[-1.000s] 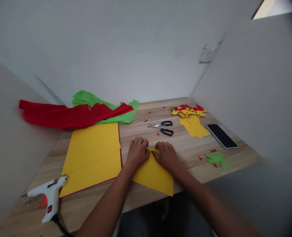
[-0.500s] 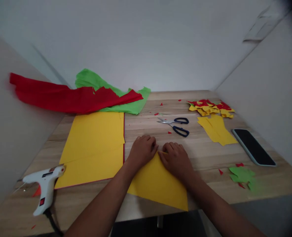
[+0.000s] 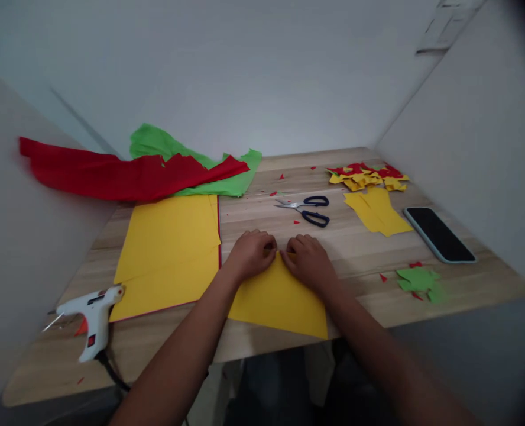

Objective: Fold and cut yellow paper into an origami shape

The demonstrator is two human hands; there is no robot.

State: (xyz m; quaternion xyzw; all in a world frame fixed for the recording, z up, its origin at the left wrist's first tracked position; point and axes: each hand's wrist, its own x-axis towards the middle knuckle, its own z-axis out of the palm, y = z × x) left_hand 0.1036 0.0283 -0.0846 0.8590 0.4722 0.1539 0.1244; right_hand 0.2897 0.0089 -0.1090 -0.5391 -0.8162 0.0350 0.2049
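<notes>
A yellow sheet of paper [image 3: 278, 299] lies near the table's front edge, between my forearms. My left hand [image 3: 254, 253] is closed on its far edge, thumb and fingers pinched together. Close beside it, my right hand [image 3: 307, 260] grips the same far edge with curled fingers. A small gap separates the two hands, and the paper's far edge is partly hidden under them. Just beyond lies a pair of scissors [image 3: 304, 206] with dark blue handles, its blades apart and pointing left.
Left are large yellow sheets [image 3: 169, 254], a white glue gun [image 3: 94, 313] with its cord, and red [image 3: 125, 176] and green [image 3: 240, 183] sheets. Right are scraps [image 3: 366, 176], a cut yellow piece [image 3: 380, 212], a phone [image 3: 440, 235] and green scraps [image 3: 418, 279].
The camera view has shifted, so the tabletop sits higher in the picture and more floor shows below. Both hands stay at the yellow sheet's far edge.
</notes>
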